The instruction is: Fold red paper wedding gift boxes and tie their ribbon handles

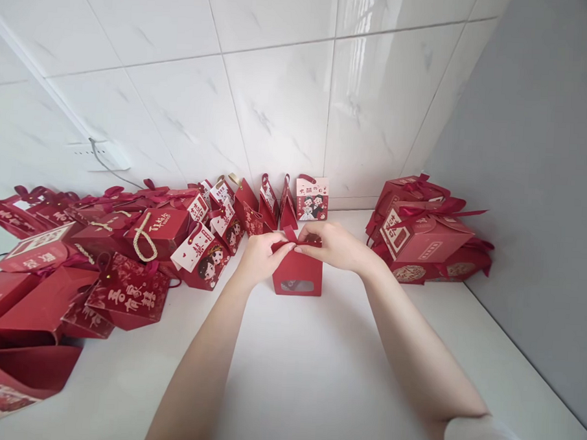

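Observation:
A red paper gift box [298,269] with a small clear window low on its front stands upright on the white table in front of me. My left hand [265,254] pinches the top edge of this box from the left, thumb on the near side. From the right, my right hand [329,244] pinches the same top edge, its thumb almost meeting the left one. A bit of red ribbon [290,233] sticks up behind the thumbs. The fingertips behind the top edge are partly hidden.
Many red gift boxes [129,291] crowd the left side of the white table [296,376]. Several small gift bags [270,199] and a box with a cartoon couple [312,200] line the tiled wall. Stacked ribboned boxes [424,232] stand at right, beside a grey panel [542,192].

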Available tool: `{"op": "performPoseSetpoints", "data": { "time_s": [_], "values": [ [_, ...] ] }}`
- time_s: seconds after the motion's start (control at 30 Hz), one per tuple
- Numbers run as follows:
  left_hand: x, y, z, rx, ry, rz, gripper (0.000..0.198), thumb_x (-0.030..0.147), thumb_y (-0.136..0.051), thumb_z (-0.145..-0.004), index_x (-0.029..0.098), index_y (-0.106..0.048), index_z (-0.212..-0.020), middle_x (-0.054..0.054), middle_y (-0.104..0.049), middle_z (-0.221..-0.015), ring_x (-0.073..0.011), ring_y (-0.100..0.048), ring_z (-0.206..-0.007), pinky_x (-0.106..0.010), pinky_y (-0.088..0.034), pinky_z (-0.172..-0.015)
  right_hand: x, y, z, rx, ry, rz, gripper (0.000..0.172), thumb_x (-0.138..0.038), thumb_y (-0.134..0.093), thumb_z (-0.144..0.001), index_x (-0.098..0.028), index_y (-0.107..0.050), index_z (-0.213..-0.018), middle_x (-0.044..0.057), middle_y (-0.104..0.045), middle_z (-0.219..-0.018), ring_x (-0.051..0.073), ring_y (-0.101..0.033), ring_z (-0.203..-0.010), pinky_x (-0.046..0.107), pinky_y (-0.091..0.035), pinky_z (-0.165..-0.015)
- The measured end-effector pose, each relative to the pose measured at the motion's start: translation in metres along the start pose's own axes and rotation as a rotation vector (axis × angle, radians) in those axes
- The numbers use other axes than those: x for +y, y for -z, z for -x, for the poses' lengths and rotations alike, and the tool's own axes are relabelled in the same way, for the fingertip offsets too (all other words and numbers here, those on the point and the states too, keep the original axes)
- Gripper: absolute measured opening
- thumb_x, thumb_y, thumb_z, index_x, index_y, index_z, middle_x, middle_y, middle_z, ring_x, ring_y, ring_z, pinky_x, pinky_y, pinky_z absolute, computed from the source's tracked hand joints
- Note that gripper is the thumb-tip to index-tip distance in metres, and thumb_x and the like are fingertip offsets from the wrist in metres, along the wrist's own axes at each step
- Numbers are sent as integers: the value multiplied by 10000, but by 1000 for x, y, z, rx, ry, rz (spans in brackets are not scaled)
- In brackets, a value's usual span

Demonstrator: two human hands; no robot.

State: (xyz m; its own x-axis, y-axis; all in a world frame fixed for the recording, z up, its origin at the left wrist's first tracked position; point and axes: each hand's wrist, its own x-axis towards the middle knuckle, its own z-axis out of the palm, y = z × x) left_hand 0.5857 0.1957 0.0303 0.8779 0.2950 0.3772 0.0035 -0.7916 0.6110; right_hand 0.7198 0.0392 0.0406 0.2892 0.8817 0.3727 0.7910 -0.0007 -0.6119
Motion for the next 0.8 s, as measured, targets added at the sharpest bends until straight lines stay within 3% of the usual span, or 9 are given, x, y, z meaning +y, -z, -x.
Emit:
{"op": "performPoseSetpoints", "data": {
  "time_s": [0.13, 0.3, 0.57, 0.8],
  "values": [
    [1, 8, 2, -59, -21, -101, 242, 319, -536, -892, 188, -740, -890, 19, -684, -715, -107, -497, -555, -218, -365, -554, -1, -5, -1, 24, -4, 10, 205, -409, -638, -871, -210, -605, -838, 7, -675, -838, 158, -589, -717, 276, -408, -652],
    [6, 14, 5, -69, -18, -209, 284, 372, -520, -920, 219, -702, -1076, 23, -633, -680, -110, -447, -519, -225, -344, -554, 0, -13, -3, 27, 39, 77, 74, -248, -594, -887, -196, -590, -835, 22, -653, -820, 162, -572, -727, 277, -396, -671],
    [7, 15, 5, -122, -73, -322, 293, 380, -498, -937, 165, -687, -874, 5, -555, -655, -109, -417, -542, -238, -318, -570, 0, -11, -4, -8, 102, 60, 122, -173, -571, -856, -199, -507, -755, 1, -583, -753, 147, -485, -671, 267, -349, -637],
    [7, 20, 6, -170, -103, -273, 262, 375, -511, -927, 184, -688, -896, 20, -517, -609, -112, -398, -525, -244, -304, -553, 1, -6, -3, -87, 117, -19, 123, -144, -542, -844, -200, -493, -746, -14, -546, -741, 138, -463, -674, 262, -349, -643]
  ]
}}
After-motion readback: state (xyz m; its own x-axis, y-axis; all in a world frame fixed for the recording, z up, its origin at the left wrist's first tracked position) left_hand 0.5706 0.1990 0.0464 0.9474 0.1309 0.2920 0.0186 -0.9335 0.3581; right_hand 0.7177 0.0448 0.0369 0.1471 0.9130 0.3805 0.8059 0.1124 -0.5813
